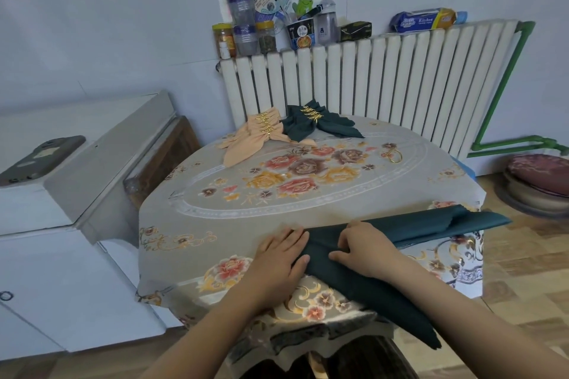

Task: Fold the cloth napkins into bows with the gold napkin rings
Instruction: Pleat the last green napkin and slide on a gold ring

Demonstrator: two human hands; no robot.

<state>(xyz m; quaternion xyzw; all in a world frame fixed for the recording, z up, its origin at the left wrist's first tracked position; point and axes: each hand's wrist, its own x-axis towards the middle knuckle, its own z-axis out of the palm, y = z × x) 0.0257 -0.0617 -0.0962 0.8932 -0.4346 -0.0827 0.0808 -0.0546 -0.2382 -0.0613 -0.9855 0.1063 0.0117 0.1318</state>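
Observation:
A dark teal napkin [400,224] lies folded into a long band, bent in a V at the near edge of the flowered table [215,234]. My left hand [281,258] presses flat on the fold's left end. My right hand [363,248] pinches the cloth at the bend, fingers curled on it. One loose gold napkin ring [394,156] lies at the far right of the table. At the far side sit finished bows: several peach ones [255,138] and several teal ones [314,121], each with a gold ring.
A white radiator [385,80] stands behind the table, with jars, bottles and a cup on its top. A white cabinet [70,188] with a phone [40,160] is at left. Stacked cushions [538,178] sit on the floor at right.

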